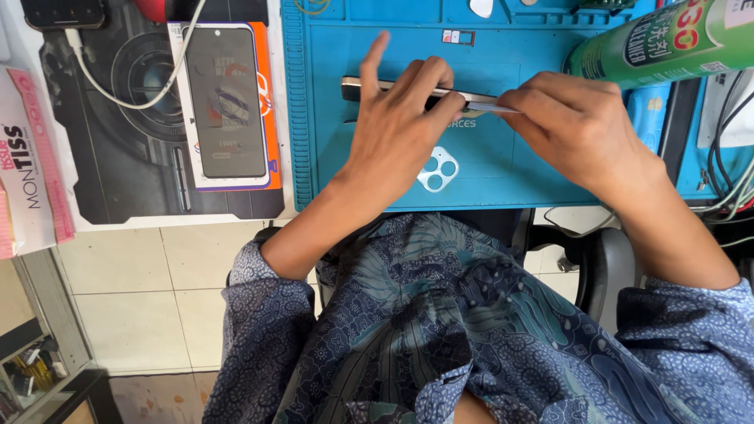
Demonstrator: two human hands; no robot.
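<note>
**Both hands on a phone held on edge over the blue mat**

The left hand point(397, 129) grips a slim phone point(363, 88) that stands on its long edge on the blue work mat point(330, 157). Thumb and middle fingers are closed around the phone's body near its middle, while the index finger point(375, 53) points up and away, free of it. The phone's left end shows clear of the hand; the rest is hidden behind the fingers.

The right hand point(577, 126) is curled nearly shut, pinching a thin, flat, pale tool point(491, 106) whose tip lies against the phone's edge, just beside the left fingertips — whether it sits inside a seam cannot be told.

On the mat, near the left wrist, lies a small white camera-frame piece point(437, 169) with 3 round holes, apart from both hands. A green spray can point(667, 39) lies tilted at the mat's upper right, above the right hand. To the left of the mat, a boxed screen protector point(228, 106) rests on a dark desk pad point(126, 157), with a white cable point(126, 98) looping across the pad. A tissue pack point(27, 165) sits at the far left edge. The person wears a blue patterned shirt point(471, 330).
</note>
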